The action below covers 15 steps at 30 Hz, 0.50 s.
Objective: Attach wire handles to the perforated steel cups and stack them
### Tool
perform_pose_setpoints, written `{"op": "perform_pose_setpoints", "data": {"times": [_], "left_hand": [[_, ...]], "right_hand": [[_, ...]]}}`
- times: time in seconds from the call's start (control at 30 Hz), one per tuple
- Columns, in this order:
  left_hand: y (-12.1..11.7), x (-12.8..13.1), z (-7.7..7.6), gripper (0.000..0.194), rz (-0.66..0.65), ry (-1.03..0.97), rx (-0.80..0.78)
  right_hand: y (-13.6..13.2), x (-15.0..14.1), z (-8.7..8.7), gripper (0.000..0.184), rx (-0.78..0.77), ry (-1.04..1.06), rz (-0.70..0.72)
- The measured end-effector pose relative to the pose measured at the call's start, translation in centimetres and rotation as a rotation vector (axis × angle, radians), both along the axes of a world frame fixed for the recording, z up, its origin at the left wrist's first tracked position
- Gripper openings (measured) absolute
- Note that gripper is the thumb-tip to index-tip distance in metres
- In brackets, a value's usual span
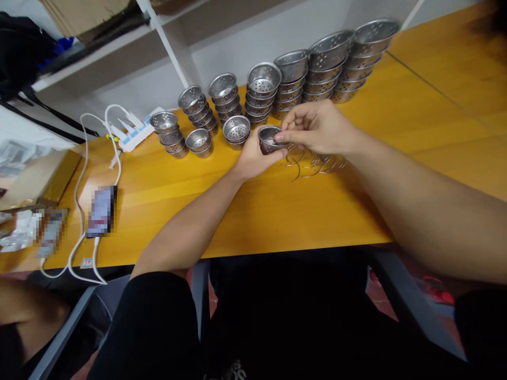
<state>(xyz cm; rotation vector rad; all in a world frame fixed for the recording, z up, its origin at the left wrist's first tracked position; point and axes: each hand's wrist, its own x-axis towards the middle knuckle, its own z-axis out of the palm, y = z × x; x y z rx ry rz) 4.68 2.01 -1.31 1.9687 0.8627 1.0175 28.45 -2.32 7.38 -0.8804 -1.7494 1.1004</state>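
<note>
My left hand [255, 158] is wrapped round a small perforated metal cup [269, 138], its rim tilted up. At the cup's right rim, my right hand [311, 129] pinches with thumb and forefinger; what lies between those fingertips is too small to make out. Under and beside my right hand, several thin curved wire pieces [317, 166] lie on the table. Just left of the held cup stand a short stack of perforated cups [236, 131] and another small cup stack [199, 142].
Taller stacks of perforated cups [263, 87] line the back of the wooden table [245, 216]. At left are a power strip [140, 132], white cables, a phone [101, 211], a second device [52, 232] and a cardboard box [39, 179]. Another person's arm [31, 311] shows at lower left.
</note>
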Motion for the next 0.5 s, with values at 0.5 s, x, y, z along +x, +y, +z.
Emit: {"op": "perform_pose_setpoints", "data": {"times": [0.5], "left_hand": [[0.17,0.04,-0.54,0.073,-0.007,-0.025,0.001]], "right_hand": [[-0.51,-0.33,-0.13,0.074,0.044,-0.110,-0.074]]}}
